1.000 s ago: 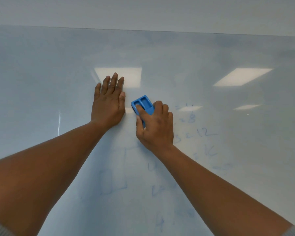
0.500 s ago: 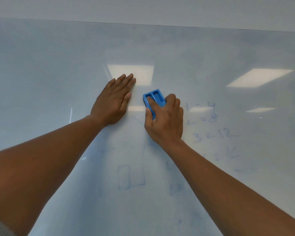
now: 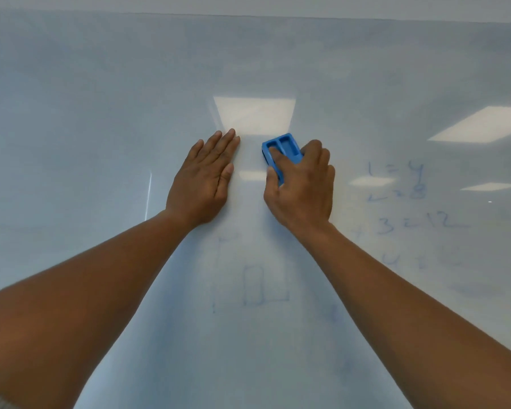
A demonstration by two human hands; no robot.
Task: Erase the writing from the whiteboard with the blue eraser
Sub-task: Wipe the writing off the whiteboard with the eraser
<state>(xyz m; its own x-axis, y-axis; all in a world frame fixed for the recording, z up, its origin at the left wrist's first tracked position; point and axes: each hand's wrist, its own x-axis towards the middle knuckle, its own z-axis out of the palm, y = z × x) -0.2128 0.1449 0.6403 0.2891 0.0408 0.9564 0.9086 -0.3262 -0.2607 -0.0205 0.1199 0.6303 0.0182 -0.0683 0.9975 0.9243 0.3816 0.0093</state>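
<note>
The blue eraser (image 3: 281, 153) is pressed against the whiteboard (image 3: 101, 113) near the view's centre, its lower half hidden under the right hand (image 3: 301, 187), whose fingers are curled around it. At nine o'clock from it, the left hand (image 3: 204, 178) is laid flat, fingers together. Faint, smudged blue writing (image 3: 404, 196) is seen at four o'clock, hardly legible; a half-wiped sketch (image 3: 252, 286) lies at six o'clock.

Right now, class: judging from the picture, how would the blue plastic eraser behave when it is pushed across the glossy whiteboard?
The blue plastic eraser probably stays stiff: its moulded back has two crisp recesses. It seems light, since the right hand pins it with fingertips alone. The glossy whiteboard mirrors ceiling lights, so it likely glides easily; being flat, it should not roll.
</note>
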